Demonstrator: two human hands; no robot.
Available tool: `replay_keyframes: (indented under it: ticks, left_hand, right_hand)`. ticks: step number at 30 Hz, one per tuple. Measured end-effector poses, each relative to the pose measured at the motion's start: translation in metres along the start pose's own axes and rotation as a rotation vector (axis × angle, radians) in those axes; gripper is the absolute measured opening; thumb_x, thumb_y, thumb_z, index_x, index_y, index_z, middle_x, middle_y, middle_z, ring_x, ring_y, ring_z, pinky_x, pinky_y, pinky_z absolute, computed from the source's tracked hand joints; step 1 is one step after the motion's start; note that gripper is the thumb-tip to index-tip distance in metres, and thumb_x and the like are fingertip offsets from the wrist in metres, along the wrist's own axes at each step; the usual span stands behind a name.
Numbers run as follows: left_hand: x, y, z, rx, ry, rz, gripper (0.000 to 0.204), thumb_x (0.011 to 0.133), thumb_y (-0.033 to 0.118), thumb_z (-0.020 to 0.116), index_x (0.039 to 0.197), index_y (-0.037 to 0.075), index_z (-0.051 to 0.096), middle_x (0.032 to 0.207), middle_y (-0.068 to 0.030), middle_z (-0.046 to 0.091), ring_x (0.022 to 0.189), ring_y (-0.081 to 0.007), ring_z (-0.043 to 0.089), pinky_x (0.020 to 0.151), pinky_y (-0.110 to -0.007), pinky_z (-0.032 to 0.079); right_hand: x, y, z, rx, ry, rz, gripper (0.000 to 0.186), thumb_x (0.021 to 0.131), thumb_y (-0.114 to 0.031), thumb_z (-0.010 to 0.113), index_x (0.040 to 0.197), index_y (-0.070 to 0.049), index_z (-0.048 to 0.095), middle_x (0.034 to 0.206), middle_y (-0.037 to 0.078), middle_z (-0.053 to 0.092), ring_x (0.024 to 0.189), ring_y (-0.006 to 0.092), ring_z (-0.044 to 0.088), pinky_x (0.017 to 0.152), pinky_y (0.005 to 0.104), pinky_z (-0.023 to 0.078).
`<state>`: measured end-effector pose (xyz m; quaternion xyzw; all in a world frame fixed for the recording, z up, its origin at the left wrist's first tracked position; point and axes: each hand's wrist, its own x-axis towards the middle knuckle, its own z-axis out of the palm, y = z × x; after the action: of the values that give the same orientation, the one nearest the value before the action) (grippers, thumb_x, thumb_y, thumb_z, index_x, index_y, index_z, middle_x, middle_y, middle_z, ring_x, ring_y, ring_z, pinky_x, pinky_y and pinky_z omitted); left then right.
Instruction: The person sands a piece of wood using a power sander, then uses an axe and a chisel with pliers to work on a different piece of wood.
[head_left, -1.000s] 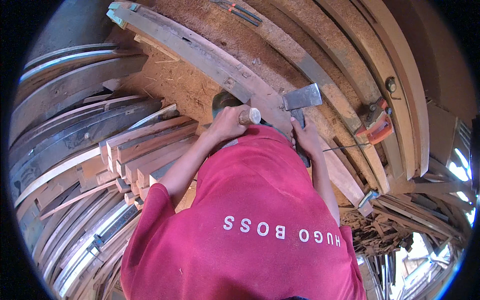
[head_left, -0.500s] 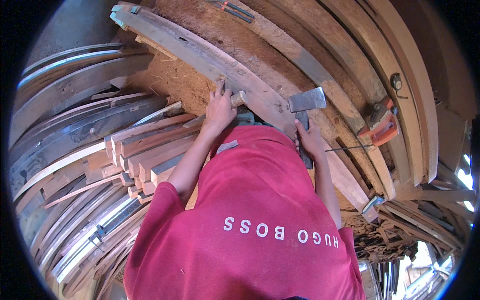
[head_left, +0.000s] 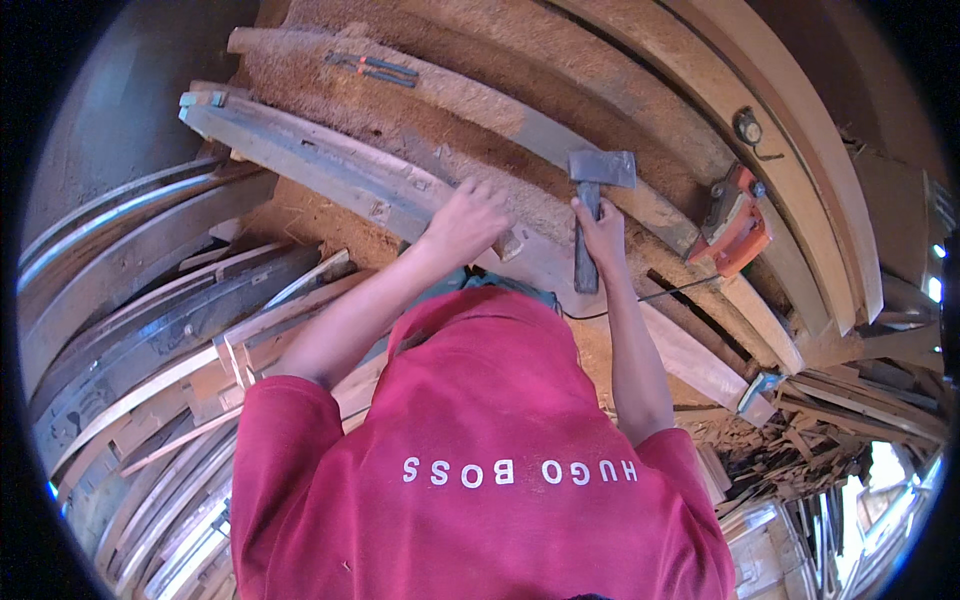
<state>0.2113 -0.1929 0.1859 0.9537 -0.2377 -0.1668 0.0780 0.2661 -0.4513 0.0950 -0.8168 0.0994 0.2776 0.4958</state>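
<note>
My right hand (head_left: 603,232) is closed around the dark handle of a hatchet (head_left: 587,240), its grey steel head raised above the wood. My left hand (head_left: 470,220) is closed on a short tool with a wooden handle (head_left: 510,245); its other end is hidden under my fingers. Both hands are over a long, curved wooden beam (head_left: 300,160) that runs across in front of me, with a light blue clamp (head_left: 204,99) at its far left end and another light blue clamp (head_left: 758,392) at its right end.
Pliers with orange and black handles (head_left: 375,69) lie on a sawdust-covered beam. An orange power tool (head_left: 735,225) rests at the right, near a dark cable (head_left: 680,290). A small round device (head_left: 747,126) sits beyond it. Stacked curved timbers (head_left: 120,350) fill the left.
My left hand has moved right and slightly down along the beam with the wooden-handled tool. The right hand has lifted the hatchet a little, its handle now more upright. The view has shifted.
</note>
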Motion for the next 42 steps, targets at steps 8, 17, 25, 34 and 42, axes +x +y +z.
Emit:
replay_keyframes:
  ticks: [8, 17, 25, 34, 42]
  left_hand:
    - [0.178, -0.034, 0.028, 0.635, -0.019, 0.345, 0.021, 0.091, 0.026, 0.057, 0.099, 0.019, 0.075, 0.119, -0.0011, 0.066, 0.125, -0.0213, 0.05, 0.108, -0.044, 0.03]
    - [0.17, -0.093, 0.065, 0.011, 0.361, 0.239, 0.035, 0.087, 0.011, 0.059, 0.122, 0.014, 0.063, 0.14, -0.0049, 0.054, 0.137, -0.0285, 0.043, 0.108, -0.045, 0.038]
    - [0.025, -0.258, 0.077, 0.383, 0.213, -0.612, 0.052, 0.086, 0.007, 0.06, 0.135, 0.017, 0.049, 0.137, -0.0091, 0.049, 0.127, -0.0304, 0.049, 0.093, -0.047, 0.046]
    - [0.003, -0.355, 0.071, 0.547, 0.182, -0.242, 0.052, 0.093, 0.011, 0.053, 0.143, 0.018, 0.044, 0.135, -0.006, 0.056, 0.126, -0.0256, 0.052, 0.099, -0.053, 0.044]
    - [-0.021, -0.347, 0.024, -0.284, 0.927, -0.059, 0.058, 0.084, 0.006, 0.063, 0.139, 0.002, 0.042, 0.118, -0.0208, 0.056, 0.108, -0.0369, 0.058, 0.095, -0.045, 0.048]
  right_hand:
    - [0.14, -0.005, -0.027, 0.124, 0.413, -0.133, 0.037, 0.091, -0.038, 0.072, 0.09, -0.002, 0.064, 0.066, 0.006, 0.064, 0.056, 0.0142, 0.061, 0.052, 0.0311, 0.048]
    - [0.164, 0.024, -0.035, 0.066, 0.439, -0.015, 0.053, 0.089, -0.048, 0.069, 0.09, 0.006, 0.068, 0.081, 0.019, 0.07, 0.074, 0.0323, 0.068, 0.072, 0.0423, 0.052]
    - [0.14, 0.017, -0.051, -0.432, 0.441, -0.121, 0.058, 0.087, -0.049, 0.07, 0.11, 0.005, 0.069, 0.091, 0.027, 0.07, 0.09, 0.0404, 0.069, 0.084, 0.0468, 0.052]
    - [0.021, -0.032, 0.031, -0.246, 0.474, -0.342, 0.028, 0.09, -0.02, 0.07, 0.113, -0.004, 0.069, 0.09, 0.008, 0.065, 0.077, 0.0182, 0.058, 0.071, 0.032, 0.05]
    - [-0.059, -0.105, 0.184, 0.085, 0.388, -0.222, 0.034, 0.086, -0.014, 0.074, 0.118, -0.002, 0.066, 0.096, 0.007, 0.066, 0.085, 0.0138, 0.059, 0.075, 0.0289, 0.049]
